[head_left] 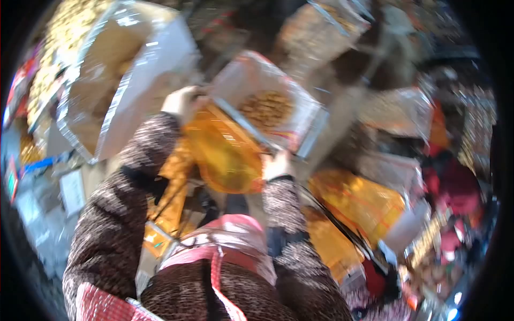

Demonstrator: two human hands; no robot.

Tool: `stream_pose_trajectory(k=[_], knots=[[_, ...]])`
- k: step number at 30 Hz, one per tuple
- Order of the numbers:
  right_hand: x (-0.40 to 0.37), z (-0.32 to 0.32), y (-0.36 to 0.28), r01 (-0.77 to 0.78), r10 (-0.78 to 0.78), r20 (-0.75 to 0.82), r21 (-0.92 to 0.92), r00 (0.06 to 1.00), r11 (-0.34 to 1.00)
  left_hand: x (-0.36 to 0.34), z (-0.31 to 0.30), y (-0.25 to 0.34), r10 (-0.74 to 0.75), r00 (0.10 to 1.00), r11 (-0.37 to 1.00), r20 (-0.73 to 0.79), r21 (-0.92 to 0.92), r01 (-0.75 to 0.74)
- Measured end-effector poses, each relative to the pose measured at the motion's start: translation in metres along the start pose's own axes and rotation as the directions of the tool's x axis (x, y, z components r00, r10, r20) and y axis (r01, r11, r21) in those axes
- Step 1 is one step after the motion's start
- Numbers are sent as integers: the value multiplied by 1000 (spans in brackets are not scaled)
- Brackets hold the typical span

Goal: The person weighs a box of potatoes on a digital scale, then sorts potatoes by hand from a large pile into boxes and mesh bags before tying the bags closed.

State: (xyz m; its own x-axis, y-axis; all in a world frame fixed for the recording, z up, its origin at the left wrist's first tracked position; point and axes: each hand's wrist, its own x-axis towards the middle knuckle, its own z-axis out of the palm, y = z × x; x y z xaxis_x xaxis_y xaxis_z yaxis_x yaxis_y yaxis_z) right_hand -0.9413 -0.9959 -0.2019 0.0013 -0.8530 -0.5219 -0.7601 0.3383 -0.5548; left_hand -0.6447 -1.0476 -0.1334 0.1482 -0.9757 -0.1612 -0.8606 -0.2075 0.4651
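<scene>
Between my hands is a white-lined box (316, 99), tilted, with small tan pieces (267, 109) that look like nuts gathered inside. A translucent orange plastic bag (227, 155) hangs from the box's near edge. My left hand (182, 101) is closed at the left end of that edge. My right hand (277, 165) grips the edge's other end, near the box's lower corner. Motion blurs both hands, and their fingertips are partly hidden.
A large plastic-lined box (142, 85) stands at upper left beside heaped pale pieces (75, 18). Another lined box (316, 37) is at the top. More orange bags (358, 203) lie at right. A person in dark red (455, 184) is at far right.
</scene>
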Motion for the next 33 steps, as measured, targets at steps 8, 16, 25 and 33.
stream_pose_trajectory(k=[8, 16, 25, 33], knots=[[30, 74, 76, -50, 23, 103, 272, 994, 961, 24, 41, -51, -86, 983, 866, 160, -477, 153], [-6, -8, 11, 14, -14, 159, 1, 987, 1000, -29, 81, -68, 88, 978, 994, -189, -45, -98], [-54, 4, 33, 212, -212, -13, 15, 977, 977, -107, -4, -96, -163, 939, 815, 302, 578, -44], [-86, 31, 36, 367, -384, -7, -279, 923, 887, -159, -64, -61, 412, 651, 113, 637, 673, -731]])
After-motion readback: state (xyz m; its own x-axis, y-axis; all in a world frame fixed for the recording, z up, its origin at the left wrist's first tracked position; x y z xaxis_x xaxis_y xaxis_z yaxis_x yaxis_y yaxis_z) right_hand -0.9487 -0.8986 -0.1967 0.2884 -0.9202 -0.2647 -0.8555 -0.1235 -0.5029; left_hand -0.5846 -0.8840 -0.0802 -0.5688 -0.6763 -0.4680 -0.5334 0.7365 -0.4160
